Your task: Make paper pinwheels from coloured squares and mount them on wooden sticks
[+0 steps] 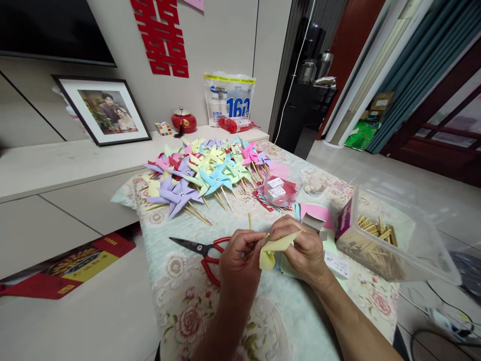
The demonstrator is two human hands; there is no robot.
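Note:
Between my two hands is a pale yellow paper pinwheel (280,244), its paper partly folded over. My left hand (242,255) pinches its left side, with the fingers pressed together near a thin stick (250,220) that points away from me. Closed on the pinwheel's right side is my right hand (304,248); its fingertips are partly hidden by the paper. Red-handled scissors (205,248) lie on the table beside my left hand, blades pointing left. Past my hands lies a pile of finished paper pinwheels (216,178) in several colours, on wooden sticks.
At the right stands a clear plastic box (376,250) of short wooden sticks. Small white boxes (336,264) and coloured paper sheets (319,213) lie by my right hand. A clear bag with red paper (281,190) sits beyond. A white cabinet (75,165) borders the flowered tablecloth (188,316).

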